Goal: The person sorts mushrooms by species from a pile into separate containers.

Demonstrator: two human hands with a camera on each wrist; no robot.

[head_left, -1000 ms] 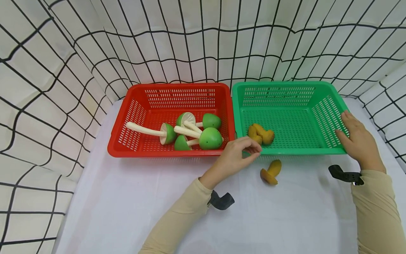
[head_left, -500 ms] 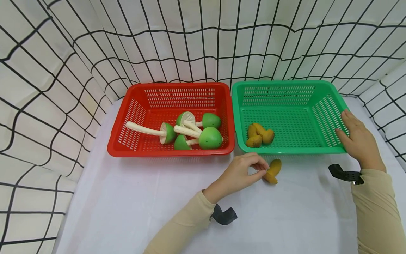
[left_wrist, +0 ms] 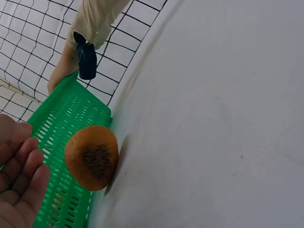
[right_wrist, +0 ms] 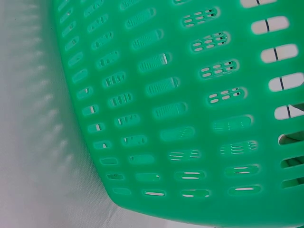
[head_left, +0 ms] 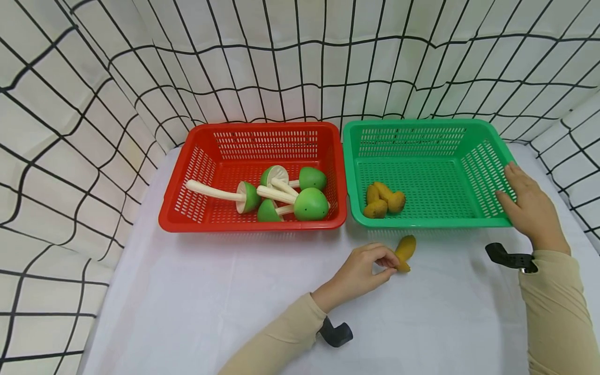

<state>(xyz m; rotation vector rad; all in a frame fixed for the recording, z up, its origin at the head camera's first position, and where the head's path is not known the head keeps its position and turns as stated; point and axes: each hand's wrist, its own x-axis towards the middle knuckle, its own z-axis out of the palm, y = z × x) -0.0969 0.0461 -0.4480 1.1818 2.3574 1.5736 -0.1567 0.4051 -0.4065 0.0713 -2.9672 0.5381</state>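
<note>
A yellow-brown toy mushroom (head_left: 405, 250) lies on the white cloth just in front of the green basket (head_left: 450, 223). My left hand (head_left: 358, 273) is at the mushroom's left side, its fingers loosely bent and overlapping part of it in the head view. In the left wrist view, a gap shows between those fingers (left_wrist: 37, 185) and the mushroom (left_wrist: 91, 157); nothing is held. My right hand (head_left: 534, 208) rests on the green basket's right rim, thumb reaching over the inside. Several similar brown mushrooms (head_left: 384, 197) sit in that basket's front left corner.
The red basket (head_left: 253, 227) stands against the green one's left side. It holds several green-capped, white-stemmed toy mushrooms (head_left: 311, 204). Black grid mesh (head_left: 300, 47) over white cloth rises behind the baskets and at both sides.
My left hand has moved from the green basket's front left corner down and slightly right to the mushroom on the cloth. The right hand has stayed put.
</note>
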